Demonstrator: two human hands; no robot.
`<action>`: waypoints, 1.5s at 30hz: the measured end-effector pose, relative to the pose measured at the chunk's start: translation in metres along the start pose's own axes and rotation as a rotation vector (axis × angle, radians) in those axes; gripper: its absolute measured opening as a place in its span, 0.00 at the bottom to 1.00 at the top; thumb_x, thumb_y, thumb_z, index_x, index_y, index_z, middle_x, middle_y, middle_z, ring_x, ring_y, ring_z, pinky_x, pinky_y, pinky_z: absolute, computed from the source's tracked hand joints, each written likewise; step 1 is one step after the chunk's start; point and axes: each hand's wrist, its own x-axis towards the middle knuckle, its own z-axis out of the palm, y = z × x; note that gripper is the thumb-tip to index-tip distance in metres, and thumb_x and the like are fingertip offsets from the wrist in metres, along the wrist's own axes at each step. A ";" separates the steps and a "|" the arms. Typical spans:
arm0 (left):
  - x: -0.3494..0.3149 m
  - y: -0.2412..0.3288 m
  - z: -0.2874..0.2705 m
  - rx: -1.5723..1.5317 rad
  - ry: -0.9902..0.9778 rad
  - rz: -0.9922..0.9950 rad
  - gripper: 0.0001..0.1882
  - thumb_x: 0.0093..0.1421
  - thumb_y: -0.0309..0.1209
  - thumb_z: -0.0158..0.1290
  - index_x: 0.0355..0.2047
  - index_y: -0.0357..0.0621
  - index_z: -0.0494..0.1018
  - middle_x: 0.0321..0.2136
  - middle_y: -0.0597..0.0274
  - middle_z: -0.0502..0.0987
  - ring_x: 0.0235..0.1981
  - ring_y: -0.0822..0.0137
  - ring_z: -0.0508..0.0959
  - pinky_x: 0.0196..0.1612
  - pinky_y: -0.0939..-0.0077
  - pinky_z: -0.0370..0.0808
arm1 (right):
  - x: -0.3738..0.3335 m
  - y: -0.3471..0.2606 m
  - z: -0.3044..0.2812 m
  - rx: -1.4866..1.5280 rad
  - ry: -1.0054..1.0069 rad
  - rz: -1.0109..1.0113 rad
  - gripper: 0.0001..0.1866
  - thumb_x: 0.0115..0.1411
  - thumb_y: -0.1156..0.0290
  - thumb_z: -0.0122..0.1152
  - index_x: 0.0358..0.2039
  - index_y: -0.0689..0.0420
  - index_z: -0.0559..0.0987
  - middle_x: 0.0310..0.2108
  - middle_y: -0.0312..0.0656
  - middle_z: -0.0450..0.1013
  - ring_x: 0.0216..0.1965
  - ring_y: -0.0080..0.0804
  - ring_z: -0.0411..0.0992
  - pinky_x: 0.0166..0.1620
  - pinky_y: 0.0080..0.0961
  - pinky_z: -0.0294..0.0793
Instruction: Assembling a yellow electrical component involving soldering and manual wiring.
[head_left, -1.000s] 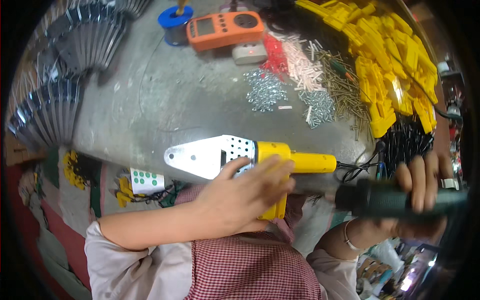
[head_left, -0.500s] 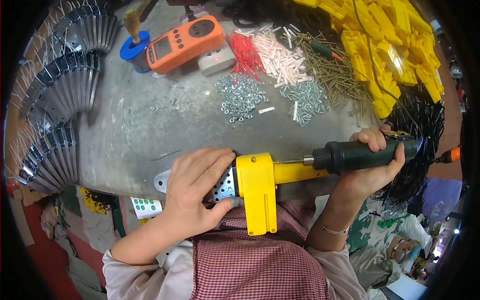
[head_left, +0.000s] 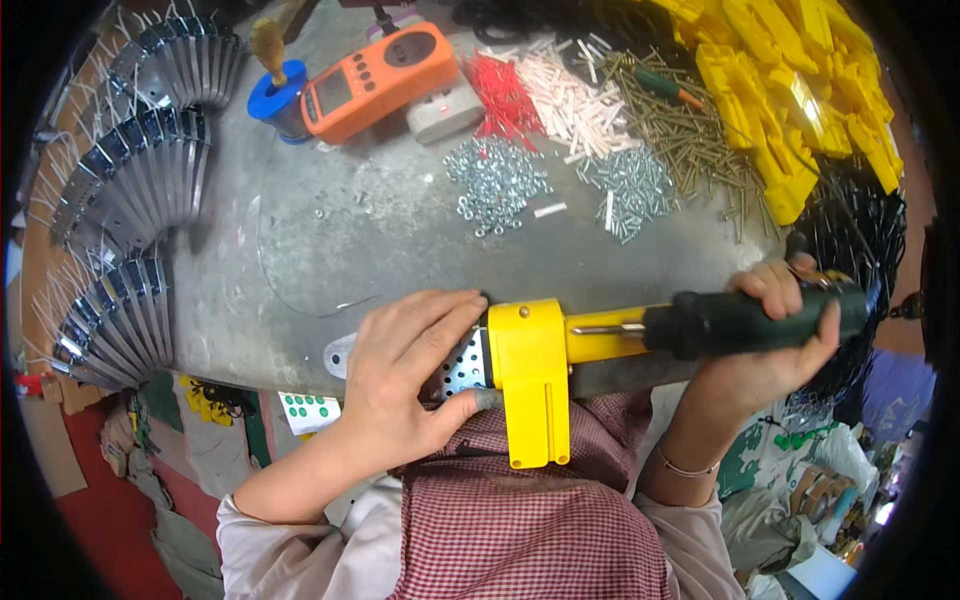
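Observation:
My left hand [head_left: 400,370] is closed round the perforated metal sleeve [head_left: 464,368] of a yellow plastic tool housing [head_left: 535,385], at the bench's near edge. Beyond the hand a flat grey metal tongue [head_left: 337,356] with a hole sticks out to the left. A screw head shows near the housing's top. My right hand [head_left: 750,375] grips a dark green electric screwdriver [head_left: 700,325], which lies level above the housing's yellow handle [head_left: 600,347]. Its bit points left, and the tip shows a little right of the housing's block.
Beyond my hands lie piles of nuts [head_left: 490,185], short screws [head_left: 635,190], long brassy screws [head_left: 690,130], white sleeves [head_left: 580,105] and red pieces [head_left: 500,95]. An orange meter [head_left: 380,80] stands back left. Yellow housings [head_left: 780,90] heap at right; metal assemblies [head_left: 140,180] fan out at left.
The screwdriver has moved right, drawing its bit back from the yellow block. My left hand still holds the housing. The whole view has shifted slightly.

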 end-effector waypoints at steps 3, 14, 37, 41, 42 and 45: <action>-0.002 0.001 0.001 0.018 -0.003 0.001 0.32 0.40 0.34 0.59 0.49 0.37 0.71 0.47 0.53 0.74 0.48 0.51 0.73 0.49 0.60 0.67 | -0.015 -0.012 -0.006 0.022 0.045 -0.036 0.19 0.60 0.54 0.47 0.40 0.58 0.65 0.23 0.31 0.57 0.25 0.20 0.58 0.38 0.23 0.65; -0.001 0.000 0.003 0.047 0.005 0.006 0.31 0.43 0.37 0.60 0.49 0.37 0.71 0.47 0.53 0.74 0.48 0.52 0.72 0.50 0.60 0.67 | -0.024 -0.004 -0.014 0.072 0.171 -0.016 0.19 0.59 0.53 0.49 0.36 0.57 0.65 0.22 0.31 0.59 0.22 0.19 0.58 0.34 0.20 0.64; 0.056 -0.045 -0.024 0.272 -0.091 -0.004 0.32 0.44 0.12 0.43 0.53 0.41 0.64 0.39 0.53 0.76 0.44 0.49 0.74 0.48 0.59 0.72 | -0.035 0.004 -0.013 0.046 0.111 -0.072 0.18 0.61 0.57 0.47 0.44 0.57 0.63 0.24 0.32 0.55 0.25 0.19 0.58 0.37 0.21 0.67; 0.047 -0.040 -0.036 0.354 -0.126 0.027 0.24 0.44 0.16 0.50 0.45 0.42 0.70 0.33 0.59 0.77 0.39 0.55 0.76 0.42 0.63 0.74 | -0.033 0.005 -0.010 0.039 0.122 -0.070 0.18 0.61 0.58 0.47 0.44 0.57 0.63 0.24 0.32 0.55 0.26 0.20 0.59 0.38 0.21 0.68; 0.047 -0.041 -0.039 0.433 -0.118 0.108 0.20 0.44 0.19 0.52 0.41 0.42 0.73 0.32 0.59 0.76 0.37 0.57 0.76 0.40 0.65 0.74 | -0.033 0.004 -0.011 0.044 0.100 -0.064 0.18 0.61 0.58 0.47 0.44 0.57 0.63 0.24 0.32 0.55 0.26 0.20 0.59 0.39 0.21 0.68; 0.053 -0.037 -0.031 0.625 -0.195 0.310 0.13 0.44 0.26 0.54 0.33 0.42 0.74 0.30 0.59 0.74 0.35 0.59 0.75 0.37 0.67 0.73 | -0.038 -0.002 -0.012 0.037 0.075 -0.076 0.18 0.61 0.57 0.46 0.44 0.58 0.63 0.25 0.33 0.55 0.26 0.21 0.59 0.39 0.22 0.70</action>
